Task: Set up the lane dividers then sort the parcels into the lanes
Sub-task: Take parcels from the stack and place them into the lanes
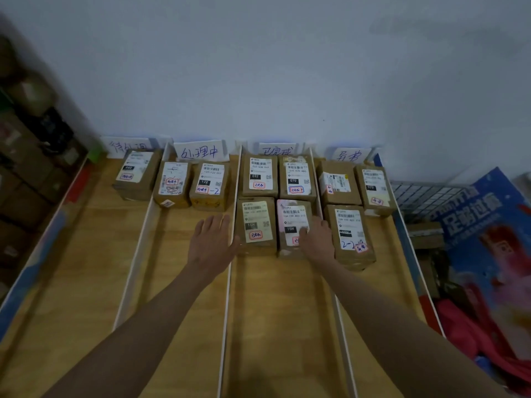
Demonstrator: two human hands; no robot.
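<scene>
Parcel (293, 226) under the right hand (316, 239), whose fingers rest flat on its label, runs lengthwise away from it, while the left hand (211, 242) lies open just left of the neighbouring parcel (255, 225).

- The near stretch of every lane on the worktop (86, 254) was left bare, so open passage was offered from the front edge up to the parcels.
- The far ends were blocked by parcels: one in the leftmost lane (135, 176), two in the second (191, 185), four in the third (273, 205), three in the rightmost (349, 214).
- Sideways movement between lanes was barred by three upright white dividers (230, 282).
- Behind the parcels, passage was closed by the wall (287, 67) and the standing paper labels (199, 152).
- The left hand (211, 242) and right hand (316, 239) occupied the room just before the third lane's front parcels.
</scene>
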